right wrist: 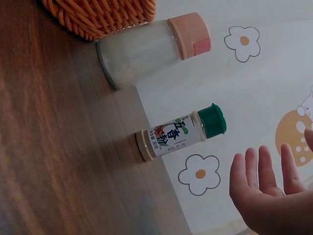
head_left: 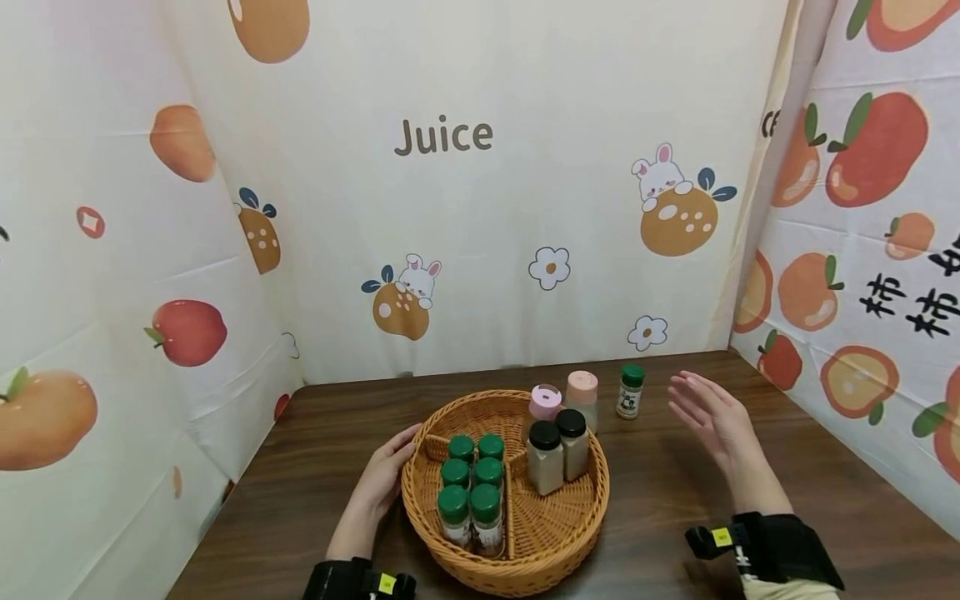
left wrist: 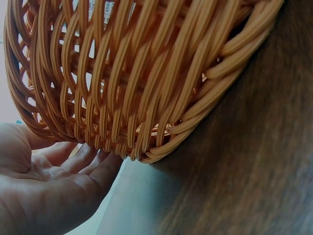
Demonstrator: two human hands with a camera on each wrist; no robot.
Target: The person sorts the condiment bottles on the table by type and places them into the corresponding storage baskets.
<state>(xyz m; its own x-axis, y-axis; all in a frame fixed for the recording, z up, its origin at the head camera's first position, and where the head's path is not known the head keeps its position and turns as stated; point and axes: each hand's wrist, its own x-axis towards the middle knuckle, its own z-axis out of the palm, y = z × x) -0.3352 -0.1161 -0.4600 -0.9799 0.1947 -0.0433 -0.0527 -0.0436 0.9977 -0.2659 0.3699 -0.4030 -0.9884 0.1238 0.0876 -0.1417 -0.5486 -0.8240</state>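
Note:
A round wicker basket [head_left: 545, 533] stands on the table, split by woven dividers. My left hand [head_left: 386, 473] rests against its left side, the fingers lying along the outer wall [left wrist: 117, 83] just below the rim. In the left compartment stand several green-capped spice jars [head_left: 486, 504]. On the right are two black-capped shakers [head_left: 545, 462]. My right hand [head_left: 712, 417] is raised over the table with fingers spread, holding nothing. To its left stands a single green-capped spice jar [head_left: 630, 393], upright; its label [right wrist: 171, 136] shows in the right wrist view.
Behind the basket's right rim stands a pink-capped glass jar [head_left: 582, 392], with a lilac-capped jar [head_left: 544, 404] beside it. The dark wooden table [head_left: 300, 467] ends at a fruit-printed curtain [head_left: 480, 250] at the back and sides.

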